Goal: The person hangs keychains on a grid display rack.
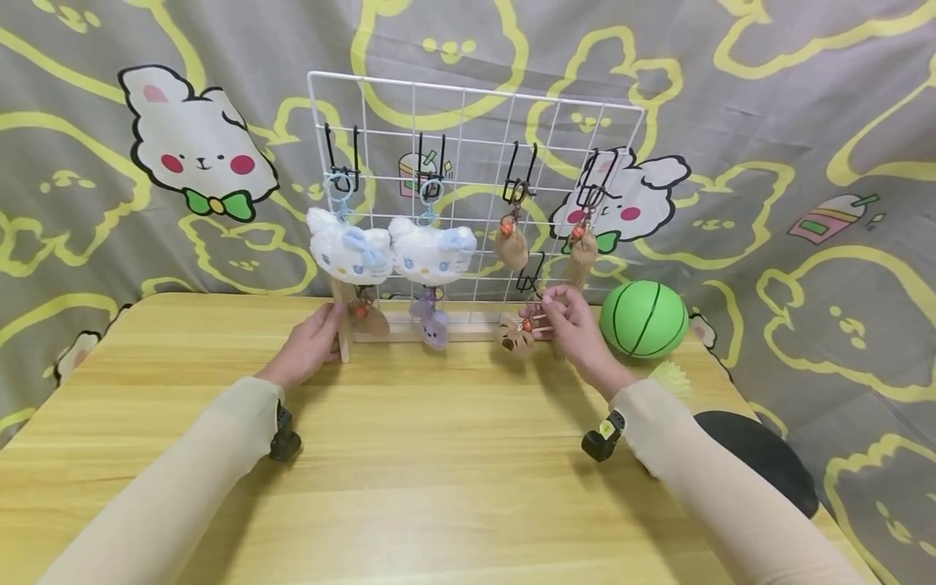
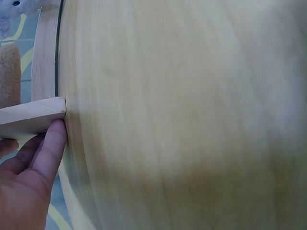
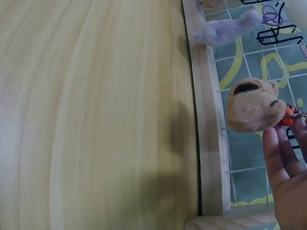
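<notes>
My right hand [image 1: 574, 329] pinches the ring end of a brown plush keychain [image 1: 516, 339] with an orange bead, at a low black hook [image 1: 530, 283] on a white wire grid rack [image 1: 475, 91]. Whether the ring sits on the hook cannot be told. In the right wrist view, the brown plush [image 3: 254, 106] hangs just beyond the fingertips. Against the rack's wooden left foot [image 2: 33, 114] press the fingers of my left hand [image 1: 307, 345]. White cat plush keychains [image 1: 349, 252], a purple plush keychain [image 1: 431, 322] and other brown ones [image 1: 582, 246] hang from hooks.
A green ball [image 1: 643, 319] lies right of the rack, behind my right forearm. Near it are a pale yellow shuttlecock-like object [image 1: 671, 379] and a black round thing [image 1: 760, 459], partly covered by the sleeve. Patterned grey cloth [image 1: 241, 49] hangs behind the wooden table [image 1: 409, 471].
</notes>
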`<act>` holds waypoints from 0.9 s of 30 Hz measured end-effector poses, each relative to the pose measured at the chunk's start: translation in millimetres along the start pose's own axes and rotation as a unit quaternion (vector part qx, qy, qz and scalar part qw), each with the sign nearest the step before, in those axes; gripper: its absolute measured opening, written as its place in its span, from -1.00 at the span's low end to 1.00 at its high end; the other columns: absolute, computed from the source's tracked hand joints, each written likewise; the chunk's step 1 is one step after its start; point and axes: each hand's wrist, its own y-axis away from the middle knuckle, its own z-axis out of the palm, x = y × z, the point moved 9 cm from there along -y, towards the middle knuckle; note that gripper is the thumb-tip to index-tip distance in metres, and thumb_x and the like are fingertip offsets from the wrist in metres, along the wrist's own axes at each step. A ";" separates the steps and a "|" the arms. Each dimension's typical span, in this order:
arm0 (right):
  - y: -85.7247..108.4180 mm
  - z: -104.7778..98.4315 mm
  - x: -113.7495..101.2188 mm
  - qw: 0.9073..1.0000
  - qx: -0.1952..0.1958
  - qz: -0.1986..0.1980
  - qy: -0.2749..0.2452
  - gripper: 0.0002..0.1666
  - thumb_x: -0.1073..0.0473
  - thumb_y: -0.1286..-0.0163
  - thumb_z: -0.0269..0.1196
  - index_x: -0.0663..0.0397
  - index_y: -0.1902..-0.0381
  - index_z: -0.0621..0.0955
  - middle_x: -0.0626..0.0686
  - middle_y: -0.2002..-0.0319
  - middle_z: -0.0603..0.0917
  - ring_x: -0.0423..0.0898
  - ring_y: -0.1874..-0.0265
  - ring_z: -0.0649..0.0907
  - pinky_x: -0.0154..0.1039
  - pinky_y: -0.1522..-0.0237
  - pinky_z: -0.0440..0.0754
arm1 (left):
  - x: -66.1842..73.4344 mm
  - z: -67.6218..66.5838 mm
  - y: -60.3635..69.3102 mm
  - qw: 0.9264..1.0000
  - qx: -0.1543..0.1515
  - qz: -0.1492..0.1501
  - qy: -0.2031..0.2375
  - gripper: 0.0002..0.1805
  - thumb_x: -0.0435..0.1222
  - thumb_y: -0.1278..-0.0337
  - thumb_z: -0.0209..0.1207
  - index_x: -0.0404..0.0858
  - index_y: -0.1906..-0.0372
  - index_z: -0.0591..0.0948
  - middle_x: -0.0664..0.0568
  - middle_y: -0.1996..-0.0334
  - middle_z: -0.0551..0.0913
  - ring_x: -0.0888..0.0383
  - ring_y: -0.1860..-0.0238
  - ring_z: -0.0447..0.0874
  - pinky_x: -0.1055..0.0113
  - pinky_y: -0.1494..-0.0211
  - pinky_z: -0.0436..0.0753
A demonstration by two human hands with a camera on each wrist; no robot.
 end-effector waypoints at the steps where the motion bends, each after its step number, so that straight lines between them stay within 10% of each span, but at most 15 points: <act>1: 0.4 0.9 1.6 1.000 0.002 0.003 0.000 -0.86 0.26 -0.72 -0.10 0.18 -0.09 0.35 0.25 0.01 0.81 -0.31 0.30 0.78 -0.37 0.19 0.80 | -1.1 0.5 0.1 1.000 -0.001 -0.001 0.000 -0.09 0.23 -0.63 -0.50 -0.37 -0.70 -0.16 -0.49 -0.63 0.03 -0.45 -0.57 0.21 -0.20 -0.40 0.55; 27: 4.5 -2.1 15.5 0.998 0.003 0.034 0.053 -0.62 0.22 -0.71 -0.04 0.39 -0.30 0.33 0.50 -0.23 0.63 -0.37 0.17 0.75 -0.30 -0.15 0.75 | -1.9 -5.9 3.5 1.000 0.006 -0.002 -0.022 -0.08 0.23 -0.63 -0.53 -0.40 -0.69 -0.18 -0.51 -0.62 0.04 -0.45 -0.52 0.29 -0.17 -0.37 0.59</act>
